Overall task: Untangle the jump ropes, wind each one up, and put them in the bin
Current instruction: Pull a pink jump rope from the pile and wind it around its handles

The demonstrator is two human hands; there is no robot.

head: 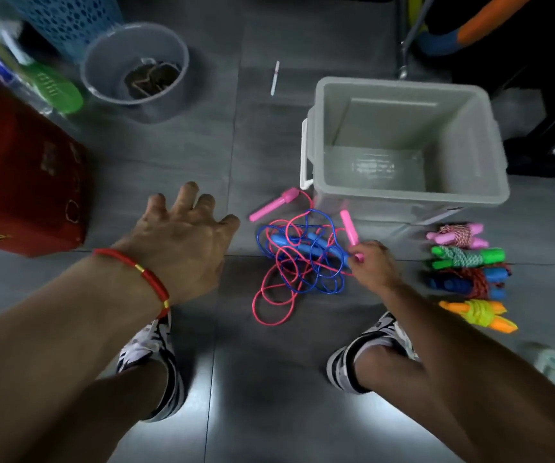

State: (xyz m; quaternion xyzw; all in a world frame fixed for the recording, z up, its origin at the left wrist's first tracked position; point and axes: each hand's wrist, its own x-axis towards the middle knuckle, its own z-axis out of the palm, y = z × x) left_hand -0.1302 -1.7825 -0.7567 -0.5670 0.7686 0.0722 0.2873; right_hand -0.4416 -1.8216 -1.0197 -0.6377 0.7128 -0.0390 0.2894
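Observation:
A pink rope [271, 304] and a blue rope [324, 285] lie knotted together on the grey floor, in front of the empty grey bin [406, 200]. The blue handles [306, 243] sit inside the tangle. One pink handle [274, 203] lies loose by the bin's left corner. My right hand [374, 265] pinches the lower end of the other pink handle [349, 227], which stands nearly upright. My left hand [186, 242] hovers to the left of the tangle, fingers spread, holding nothing.
Several wound ropes lie right of the tangle: pink [458, 235], green [466, 257], blue [470, 279], orange [480, 314]. A red box [25, 182], a round grey bucket [136, 71] and a blue basket [69, 21] stand left. My feet [149, 349] are below.

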